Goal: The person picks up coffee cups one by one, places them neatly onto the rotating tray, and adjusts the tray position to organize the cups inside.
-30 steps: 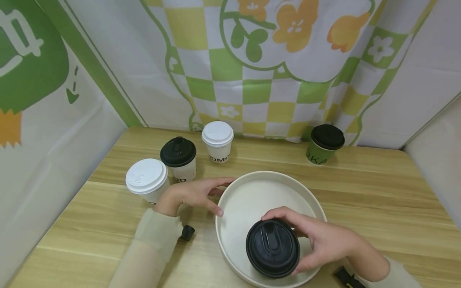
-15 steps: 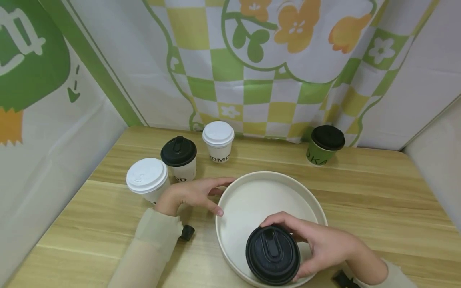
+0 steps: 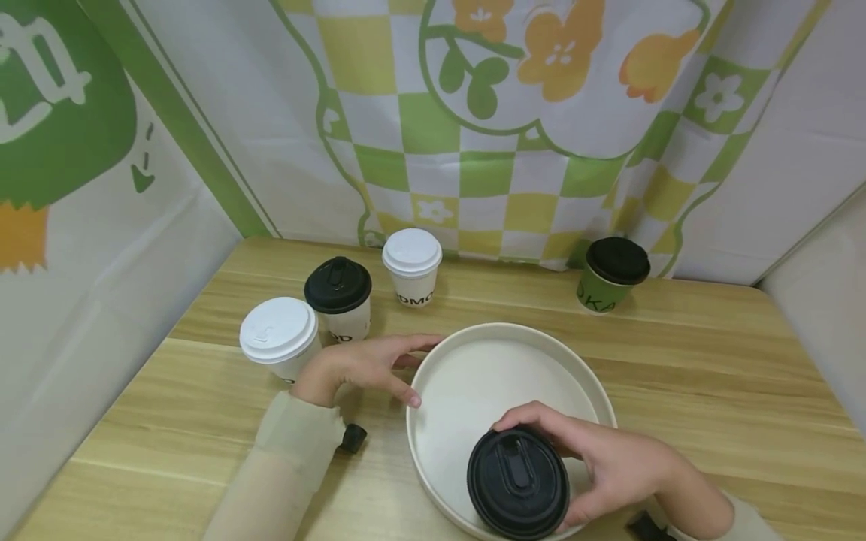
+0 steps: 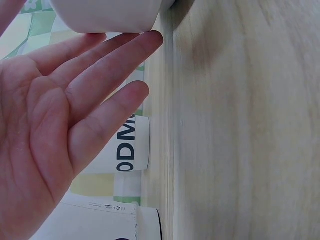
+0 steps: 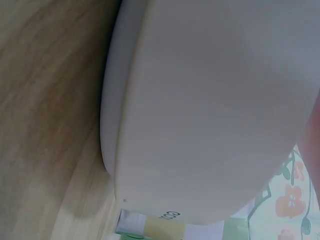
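My right hand (image 3: 612,466) grips a coffee cup by its side, thumb and fingers spread round it. From above, its black lid (image 3: 519,481) hides the cup body and overlaps the near part of a round cream tray (image 3: 501,376). At the tray's left rim, my left hand (image 3: 375,364) lies with fingers extended. The left wrist view shows those straight fingers (image 4: 107,75) against the pale underside edge of the tray (image 4: 110,17). A pale curved surface (image 5: 210,110) fills most of the right wrist view, with only a sliver of hand at its edge.
Left of the tray stand a white-lidded cup (image 3: 280,330), a black-lidded white cup (image 3: 338,297) and another white-lidded cup (image 3: 412,267). A green cup (image 3: 609,274) with a black lid stands at back right. A patterned cloth (image 3: 487,173) hangs behind the wooden table (image 3: 710,376).
My right hand and the black-lidded cup have shifted slightly toward me, then a little to the right. My left hand stays at the tray's rim.
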`<state>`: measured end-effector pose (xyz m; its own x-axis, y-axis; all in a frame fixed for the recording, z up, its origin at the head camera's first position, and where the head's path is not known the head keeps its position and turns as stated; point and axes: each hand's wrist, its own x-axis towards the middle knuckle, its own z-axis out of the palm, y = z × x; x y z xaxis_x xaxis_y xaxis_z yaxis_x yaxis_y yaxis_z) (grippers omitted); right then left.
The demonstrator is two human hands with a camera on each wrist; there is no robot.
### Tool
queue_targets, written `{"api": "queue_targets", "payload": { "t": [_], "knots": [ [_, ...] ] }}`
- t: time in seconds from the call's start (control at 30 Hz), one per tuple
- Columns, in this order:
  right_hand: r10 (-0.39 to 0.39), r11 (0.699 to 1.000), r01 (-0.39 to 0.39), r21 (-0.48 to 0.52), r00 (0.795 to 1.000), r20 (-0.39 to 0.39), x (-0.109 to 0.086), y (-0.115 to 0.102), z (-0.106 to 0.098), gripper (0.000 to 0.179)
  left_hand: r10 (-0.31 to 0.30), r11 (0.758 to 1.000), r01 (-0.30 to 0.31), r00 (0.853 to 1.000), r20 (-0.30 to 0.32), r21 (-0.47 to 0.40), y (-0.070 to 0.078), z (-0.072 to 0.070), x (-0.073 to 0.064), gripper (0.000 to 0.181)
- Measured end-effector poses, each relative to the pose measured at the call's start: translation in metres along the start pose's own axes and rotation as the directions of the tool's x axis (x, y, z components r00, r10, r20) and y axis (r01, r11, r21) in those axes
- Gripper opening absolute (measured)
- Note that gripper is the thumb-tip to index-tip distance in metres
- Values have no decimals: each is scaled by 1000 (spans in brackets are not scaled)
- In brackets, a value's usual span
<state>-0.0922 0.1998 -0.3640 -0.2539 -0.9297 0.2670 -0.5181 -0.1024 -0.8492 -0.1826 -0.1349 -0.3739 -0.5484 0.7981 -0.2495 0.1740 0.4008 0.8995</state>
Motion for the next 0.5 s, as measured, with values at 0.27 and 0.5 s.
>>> {"api": "queue_targets", "payload": {
  "t": [0.27, 0.5],
  "knots": [
    [-5, 1000, 6, -29, 1000, 14, -1, -2, 0, 94, -2, 1000, 2, 1000, -5, 11, 0, 0, 0, 98],
    [17, 982, -14, -187, 1000, 13, -3, -8, -5, 105, -1, 1000, 2, 1000, -10, 11, -1, 0, 0, 98]
  ]
}}
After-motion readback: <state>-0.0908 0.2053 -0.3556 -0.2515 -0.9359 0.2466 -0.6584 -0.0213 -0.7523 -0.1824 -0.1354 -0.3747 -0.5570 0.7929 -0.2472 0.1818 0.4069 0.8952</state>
